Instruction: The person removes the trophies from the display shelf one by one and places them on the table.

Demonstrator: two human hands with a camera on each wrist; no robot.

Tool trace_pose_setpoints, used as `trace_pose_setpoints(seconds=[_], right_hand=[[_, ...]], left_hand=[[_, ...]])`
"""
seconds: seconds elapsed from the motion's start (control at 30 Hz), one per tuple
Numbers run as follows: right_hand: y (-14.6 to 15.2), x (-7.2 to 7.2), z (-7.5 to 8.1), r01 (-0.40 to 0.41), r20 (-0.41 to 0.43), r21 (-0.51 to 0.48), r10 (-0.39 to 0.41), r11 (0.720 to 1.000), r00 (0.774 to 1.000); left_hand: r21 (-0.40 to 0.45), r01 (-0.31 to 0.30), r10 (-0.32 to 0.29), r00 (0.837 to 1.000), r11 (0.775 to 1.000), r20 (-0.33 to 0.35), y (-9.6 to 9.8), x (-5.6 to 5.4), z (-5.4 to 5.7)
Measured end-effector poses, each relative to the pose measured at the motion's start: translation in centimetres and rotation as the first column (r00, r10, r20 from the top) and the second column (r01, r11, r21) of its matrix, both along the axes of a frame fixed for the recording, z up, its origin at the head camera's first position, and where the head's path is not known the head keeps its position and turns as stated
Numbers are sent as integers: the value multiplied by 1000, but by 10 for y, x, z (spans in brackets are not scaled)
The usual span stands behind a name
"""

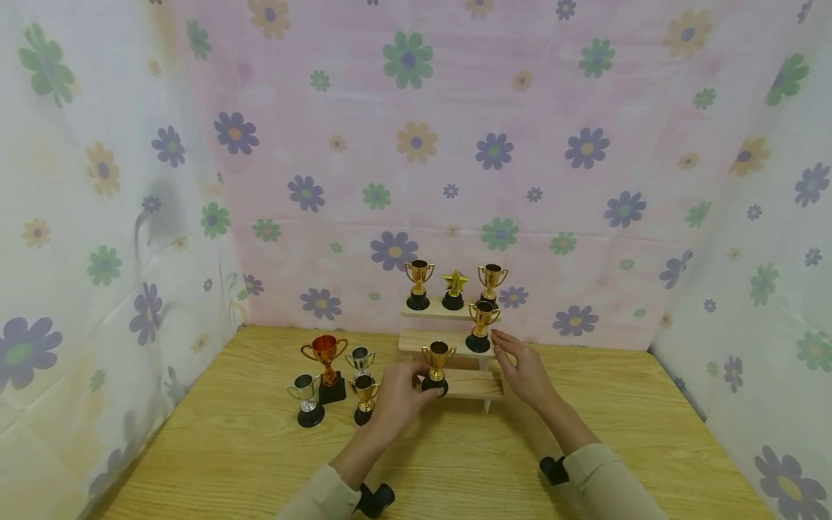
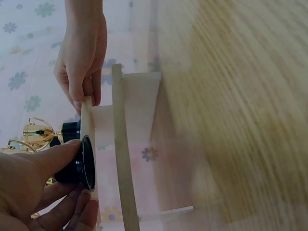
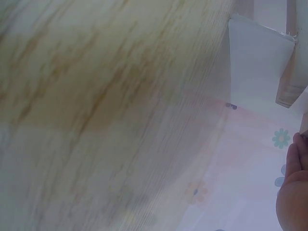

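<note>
My left hand (image 1: 398, 396) holds a small gold trophy cup (image 1: 438, 354) by its black base (image 2: 87, 161), tilted slightly, over the left part of the lowest step of a wooden three-tier stand (image 1: 477, 385). At the right end of the middle step, my right hand (image 1: 528, 373) pinches the board's edge, fingers on either side of it in the left wrist view. Another gold cup (image 1: 482, 315) stands on that step beside the right fingertips. On the top step are a gold cup (image 1: 419, 272), a gold star trophy (image 1: 455, 282) and a further gold cup (image 1: 492, 276), partly hidden.
Left of the stand, a larger orange-gold trophy (image 1: 327, 352), two silver cups (image 1: 304, 391) and a small gold cup (image 1: 365, 390) stand on the wooden table (image 1: 221, 440). Flowered cloth (image 1: 442, 166) encloses the back and sides.
</note>
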State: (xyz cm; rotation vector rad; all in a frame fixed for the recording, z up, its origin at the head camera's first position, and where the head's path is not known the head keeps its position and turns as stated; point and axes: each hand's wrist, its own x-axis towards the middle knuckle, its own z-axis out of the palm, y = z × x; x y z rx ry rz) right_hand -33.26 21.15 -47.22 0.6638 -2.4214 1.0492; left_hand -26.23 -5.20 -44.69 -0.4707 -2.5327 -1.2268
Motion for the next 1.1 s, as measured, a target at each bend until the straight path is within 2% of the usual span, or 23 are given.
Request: trace_pose_setpoints(seconds=[0.1,0.4,0.9,1.1], right_hand=[[0,-1,0,3,-1,5,-3,1000,1000],[1,-1,1,6,-3,15,-6,1000,1000],[0,1,2,-4,5,2,4,1000,1000],[0,0,1,5,13,-1,-5,1000,1000]], left_hand=[[1,1,-1,1000,1000,19,-1,3,-2],[0,7,-7,1000,1000,-30,-4,10,-8],[2,-1,1,998,1000,60,-11,19,-16],[-6,29,-28,997,1000,78,-15,25,-17]])
